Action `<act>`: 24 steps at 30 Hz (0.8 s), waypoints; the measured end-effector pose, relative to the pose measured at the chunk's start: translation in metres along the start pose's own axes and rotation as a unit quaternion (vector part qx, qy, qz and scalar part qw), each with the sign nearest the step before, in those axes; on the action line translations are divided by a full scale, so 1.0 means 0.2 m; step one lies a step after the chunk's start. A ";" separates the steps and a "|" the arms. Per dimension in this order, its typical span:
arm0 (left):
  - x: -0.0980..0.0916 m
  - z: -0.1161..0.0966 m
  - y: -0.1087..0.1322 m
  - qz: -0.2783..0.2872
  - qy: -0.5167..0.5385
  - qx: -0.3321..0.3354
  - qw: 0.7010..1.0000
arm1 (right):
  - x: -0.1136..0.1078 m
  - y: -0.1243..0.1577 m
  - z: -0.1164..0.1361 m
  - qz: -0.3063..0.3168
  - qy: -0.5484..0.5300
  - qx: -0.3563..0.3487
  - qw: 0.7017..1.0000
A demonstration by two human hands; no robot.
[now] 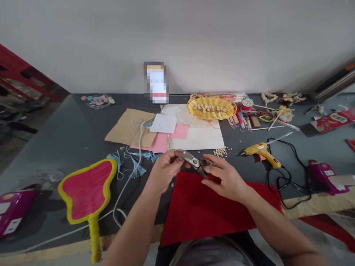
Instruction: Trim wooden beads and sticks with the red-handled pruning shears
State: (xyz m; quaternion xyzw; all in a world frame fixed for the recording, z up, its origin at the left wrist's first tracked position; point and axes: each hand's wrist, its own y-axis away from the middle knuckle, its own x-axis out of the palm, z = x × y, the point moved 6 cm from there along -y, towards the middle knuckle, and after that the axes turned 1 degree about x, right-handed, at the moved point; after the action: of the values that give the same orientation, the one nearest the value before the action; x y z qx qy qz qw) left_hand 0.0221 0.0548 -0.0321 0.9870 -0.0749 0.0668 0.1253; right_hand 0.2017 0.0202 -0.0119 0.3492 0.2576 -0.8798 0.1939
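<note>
My left hand [164, 168] pinches the tip of the short silver steel shears [191, 159], and my right hand [225, 179] wraps their dark handles. They look stiff and sharp, so I'd grip the handles only.

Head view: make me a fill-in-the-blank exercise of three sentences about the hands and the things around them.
1. The left hand and the right hand hold the scissors above a cloth coloured ____.
2. The glue gun lies to the ____ of both hands.
3. The fan is pink with a ____ rim.
Missing words: red; right; yellow.
</note>
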 end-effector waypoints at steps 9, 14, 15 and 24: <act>0.00 -0.02 0.00 -0.003 -0.022 0.024 0.999 | 0.03 0.04 -0.04 0.046 0.053 0.039 0.997; 0.00 -0.02 0.01 -0.012 -0.040 0.040 0.998 | 0.07 0.05 -0.05 0.029 0.070 0.056 0.996; 0.01 -0.02 0.01 -0.013 -0.041 0.043 0.998 | 0.07 0.05 -0.04 0.026 0.069 0.055 0.996; 0.02 -0.03 0.03 0.012 -0.015 0.012 1.000 | 0.05 0.04 -0.04 0.029 0.061 0.037 0.997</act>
State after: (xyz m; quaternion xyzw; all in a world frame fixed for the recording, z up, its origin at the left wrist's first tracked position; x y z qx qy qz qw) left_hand 0.0251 0.0498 -0.0245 0.9885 -0.0874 0.0544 0.1111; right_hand 0.2032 0.0160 -0.0274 0.4170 0.2258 -0.8596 0.1903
